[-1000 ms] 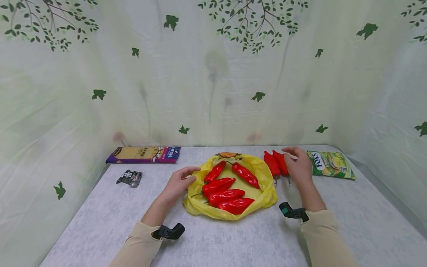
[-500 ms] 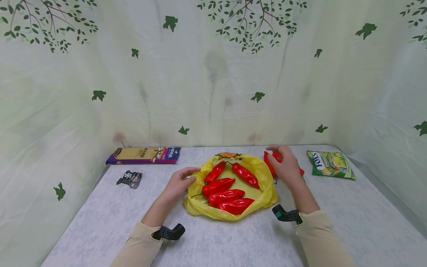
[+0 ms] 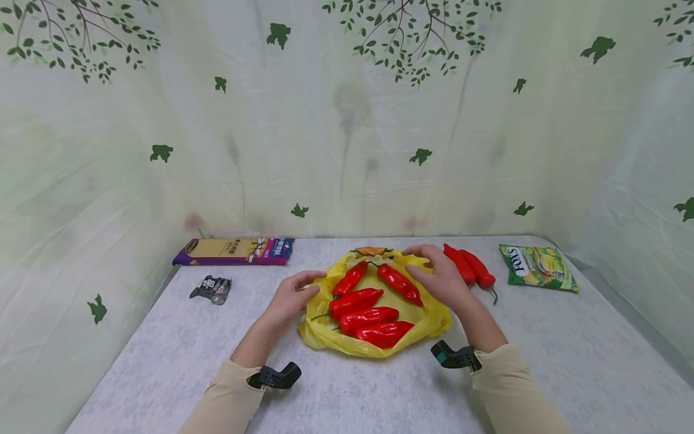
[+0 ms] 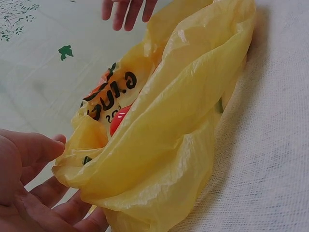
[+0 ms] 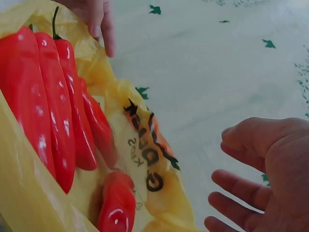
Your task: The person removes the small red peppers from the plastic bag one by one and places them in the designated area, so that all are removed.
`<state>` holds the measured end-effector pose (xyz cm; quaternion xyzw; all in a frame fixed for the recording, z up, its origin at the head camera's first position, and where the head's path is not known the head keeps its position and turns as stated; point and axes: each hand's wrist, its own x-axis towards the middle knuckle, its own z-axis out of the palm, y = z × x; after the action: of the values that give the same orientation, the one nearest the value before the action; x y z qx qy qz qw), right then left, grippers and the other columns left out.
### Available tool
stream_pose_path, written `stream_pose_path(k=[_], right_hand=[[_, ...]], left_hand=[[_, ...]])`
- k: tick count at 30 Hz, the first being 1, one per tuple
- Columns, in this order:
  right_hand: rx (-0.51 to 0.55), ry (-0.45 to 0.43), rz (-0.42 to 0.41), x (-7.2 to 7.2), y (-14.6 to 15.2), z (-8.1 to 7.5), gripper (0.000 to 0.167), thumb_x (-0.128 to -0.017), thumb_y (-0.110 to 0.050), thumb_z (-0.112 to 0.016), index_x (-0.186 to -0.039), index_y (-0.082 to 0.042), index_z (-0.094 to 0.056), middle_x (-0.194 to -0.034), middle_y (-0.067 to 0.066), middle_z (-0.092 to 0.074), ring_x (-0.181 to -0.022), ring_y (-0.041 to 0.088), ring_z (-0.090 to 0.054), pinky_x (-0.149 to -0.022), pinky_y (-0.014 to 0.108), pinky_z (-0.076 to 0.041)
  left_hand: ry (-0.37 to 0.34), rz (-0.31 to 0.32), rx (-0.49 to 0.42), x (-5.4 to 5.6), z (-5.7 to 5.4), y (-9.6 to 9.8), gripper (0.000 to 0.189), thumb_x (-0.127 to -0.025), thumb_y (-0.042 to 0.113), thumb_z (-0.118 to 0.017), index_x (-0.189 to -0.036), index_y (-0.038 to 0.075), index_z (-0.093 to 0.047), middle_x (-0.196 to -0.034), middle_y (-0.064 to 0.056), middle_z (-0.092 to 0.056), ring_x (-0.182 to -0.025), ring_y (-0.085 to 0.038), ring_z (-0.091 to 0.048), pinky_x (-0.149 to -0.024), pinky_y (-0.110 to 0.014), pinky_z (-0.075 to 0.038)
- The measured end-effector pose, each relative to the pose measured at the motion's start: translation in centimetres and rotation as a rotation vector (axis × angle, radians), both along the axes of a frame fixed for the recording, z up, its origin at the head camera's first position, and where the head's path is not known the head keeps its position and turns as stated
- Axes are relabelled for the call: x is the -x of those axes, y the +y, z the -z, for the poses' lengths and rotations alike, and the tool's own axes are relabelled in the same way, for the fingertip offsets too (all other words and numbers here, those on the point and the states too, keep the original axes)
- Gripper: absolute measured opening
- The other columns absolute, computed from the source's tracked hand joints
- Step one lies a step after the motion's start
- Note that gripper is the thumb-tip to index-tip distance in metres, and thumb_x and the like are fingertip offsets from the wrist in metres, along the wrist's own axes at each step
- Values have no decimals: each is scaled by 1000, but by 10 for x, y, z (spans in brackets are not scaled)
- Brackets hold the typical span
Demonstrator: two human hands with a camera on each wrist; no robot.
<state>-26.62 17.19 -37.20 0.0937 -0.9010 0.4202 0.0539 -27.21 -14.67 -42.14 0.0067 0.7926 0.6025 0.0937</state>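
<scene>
A yellow plastic bag (image 3: pixel 428 328) lies spread on the table, its mouth facing up. Several glossy red peppers (image 3: pixel 368 318) rest inside it, some with dark stems showing. My left hand (image 3: pixel 293 299) touches the bag's left rim with relaxed fingers. In the left wrist view the thumb and fingers (image 4: pixel 72 209) stand apart at the bag's edge. Over the bag's right rim hovers my right hand (image 3: pixel 441 278), fingers spread and holding nothing, as the right wrist view confirms. Two more red peppers (image 3: pixel 478 269) lie on the table just right of it.
At the back right lies a green Fox's packet (image 3: pixel 537 267). A long purple and tan packet (image 3: pixel 233 252) is along the back left edge, with a small black wrapper (image 3: pixel 211 289) in front of it. A pale curtain (image 3: pixel 347 132) with leaf prints stands behind the table.
My right hand has moved left from the loose peppers to the bag's right rim, covering the leftmost loose pepper and uncovering others. My left hand and the peppers in the bag stay as they were.
</scene>
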Motion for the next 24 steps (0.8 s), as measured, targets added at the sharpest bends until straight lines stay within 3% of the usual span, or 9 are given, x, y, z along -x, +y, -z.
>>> stream_pose_path(k=[15, 24], right_hand=[[-68, -16, -270, -11, -33, 14, 32, -92, -15, -70, -123, -18, -65, -130, 7, -64, -127, 33, -55, -103, 54, -51], [-79, -57, -339, -13, -44, 24, 34, -90, -16, -73, -124, -16, -66, -124, 7, -66, -120, 30, -58, -99, 50, -54]], left_hand=[[-2, 0, 6, 0, 0, 0, 34, -101, 16, -55, -135, 19, -61, -151, -8, -49, -135, -28, -50, -112, -46, -46], [1, 6, -2, 0, -1, 0, 35, -101, 15, -55, -135, 18, -61, -151, -9, -49, -136, -29, -49, -112, -47, -45]])
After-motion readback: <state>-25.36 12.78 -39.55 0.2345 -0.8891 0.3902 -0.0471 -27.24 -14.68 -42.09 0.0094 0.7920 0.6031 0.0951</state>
